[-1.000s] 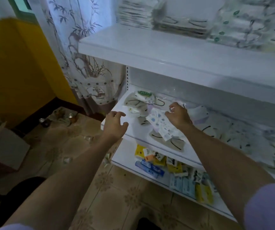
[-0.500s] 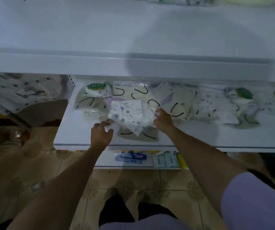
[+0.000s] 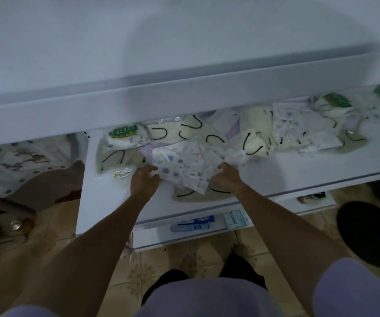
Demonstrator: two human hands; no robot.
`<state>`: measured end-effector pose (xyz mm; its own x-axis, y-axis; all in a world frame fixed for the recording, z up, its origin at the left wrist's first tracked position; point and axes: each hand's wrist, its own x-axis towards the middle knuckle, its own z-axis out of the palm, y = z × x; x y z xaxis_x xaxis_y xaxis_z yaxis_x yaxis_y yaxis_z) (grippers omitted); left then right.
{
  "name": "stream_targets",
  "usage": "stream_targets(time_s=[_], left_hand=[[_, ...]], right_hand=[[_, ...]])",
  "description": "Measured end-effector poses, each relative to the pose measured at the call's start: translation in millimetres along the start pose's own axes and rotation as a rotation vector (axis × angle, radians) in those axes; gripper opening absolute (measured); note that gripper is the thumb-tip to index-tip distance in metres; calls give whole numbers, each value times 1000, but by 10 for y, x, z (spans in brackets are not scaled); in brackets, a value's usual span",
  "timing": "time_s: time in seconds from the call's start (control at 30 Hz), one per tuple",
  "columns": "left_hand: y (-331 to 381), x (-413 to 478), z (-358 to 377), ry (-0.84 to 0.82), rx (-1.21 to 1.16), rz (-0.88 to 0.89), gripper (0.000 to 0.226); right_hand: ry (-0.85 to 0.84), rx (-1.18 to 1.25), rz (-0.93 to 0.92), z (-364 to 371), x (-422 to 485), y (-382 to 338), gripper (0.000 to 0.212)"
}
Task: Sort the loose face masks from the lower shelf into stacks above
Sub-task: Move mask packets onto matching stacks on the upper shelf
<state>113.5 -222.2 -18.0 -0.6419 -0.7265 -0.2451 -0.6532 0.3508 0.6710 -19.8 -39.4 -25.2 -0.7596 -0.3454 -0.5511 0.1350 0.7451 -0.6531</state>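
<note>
Loose face masks in clear wrappers lie scattered along the lower shelf (image 3: 106, 202). A small bundle of white patterned masks (image 3: 184, 165) sits between my hands. My left hand (image 3: 144, 181) grips its left edge and my right hand (image 3: 226, 180) grips its right edge. Under the bundle lies a cream mask with black ear loops (image 3: 198, 194). More cream masks (image 3: 198, 131) and a pack with a green label (image 3: 123, 133) lie behind. The upper shelf (image 3: 184, 92) juts out above; its top surface shows bare here, with no stacks in view.
Further masks (image 3: 303, 129) spread to the right along the shelf. A lower tier holds blue and white boxes (image 3: 196, 223). A patterned curtain (image 3: 22, 161) hangs at the left. Tiled floor (image 3: 184, 259) lies below, with a dark round object (image 3: 372, 234) at the right.
My view has swung to face the shelf squarely and dropped closer. My left hand has moved right from the shelf's edge and taken hold of the patterned bundle, which my right hand kept holding.
</note>
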Motion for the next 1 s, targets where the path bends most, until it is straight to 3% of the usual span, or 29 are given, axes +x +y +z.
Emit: stream_targets(time_s=[0.13, 0.27, 0.4, 0.57, 0.67, 0.77, 0.87, 1.0], left_hand=[[59, 229, 16, 27, 86, 78, 29], [75, 248, 164, -35, 79, 10, 29], [44, 250, 311, 103, 129, 43, 44], [15, 233, 354, 111, -17, -50, 54], [-27, 248, 331, 99, -101, -157, 55], [-53, 256, 339, 57, -69, -185, 52], [-38, 249, 374, 50, -60, -175, 46], [-23, 238, 436, 117, -258, -214, 58]], right_hand=[[-4, -14, -82, -85, 172, -112, 54], [13, 67, -94, -106, 346, -142, 55], [86, 139, -134, -138, 494, -185, 59], [58, -119, -174, -90, 579, -285, 10], [40, -2, -216, -56, 654, -308, 25], [-63, 201, -194, -32, 647, -313, 13], [-73, 156, -248, -21, 649, -312, 16], [-55, 164, -321, -35, 679, -314, 22]])
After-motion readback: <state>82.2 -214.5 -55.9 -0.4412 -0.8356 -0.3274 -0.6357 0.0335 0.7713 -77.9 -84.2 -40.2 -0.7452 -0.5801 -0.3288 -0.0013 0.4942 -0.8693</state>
